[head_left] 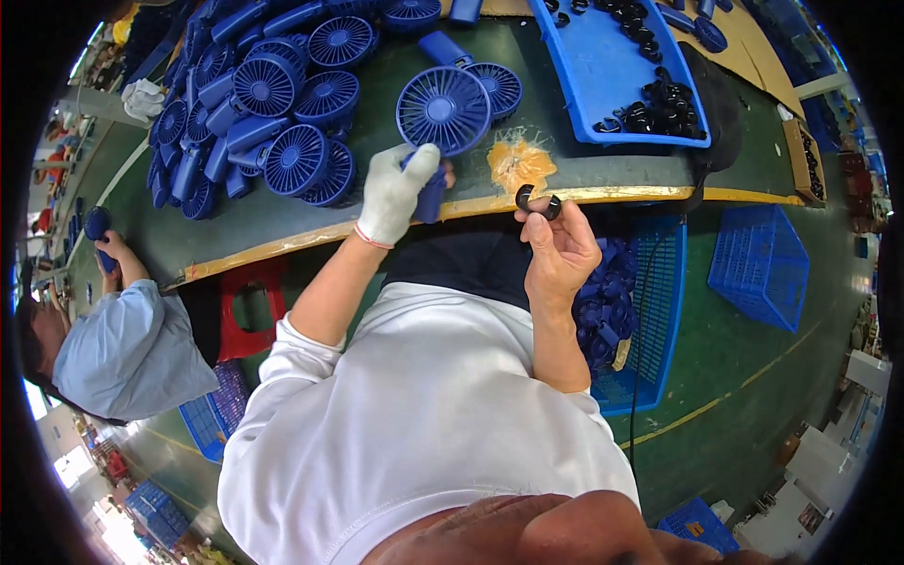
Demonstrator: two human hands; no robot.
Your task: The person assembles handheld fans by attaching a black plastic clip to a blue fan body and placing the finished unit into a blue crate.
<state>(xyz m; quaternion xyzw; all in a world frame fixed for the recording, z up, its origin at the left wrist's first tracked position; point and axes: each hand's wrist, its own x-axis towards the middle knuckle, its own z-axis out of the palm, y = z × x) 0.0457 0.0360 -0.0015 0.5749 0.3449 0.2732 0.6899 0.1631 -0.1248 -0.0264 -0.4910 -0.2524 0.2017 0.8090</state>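
My left hand (389,198), in a white glove, is closed round the handle of a dark blue handheld fan (443,111). The fan's round grille points up over the table edge. My bare right hand (562,256) pinches a curved, glossy black plastic piece (552,209), open on one side like a C, between thumb and fingers. It sits to the right of the fan, apart from it. Just beyond the black piece, a patch of yellowish tape (521,165) is stuck to the green tabletop (400,94). Another blue fan (495,88) lies behind the held one.
Many blue fans (268,85) are heaped at the left. A light blue tray (617,71) with black curved pieces stands at the back right. Below the edge is a blue crate (659,320) with blue parts. A co-worker (132,353) at far left holds another fan.
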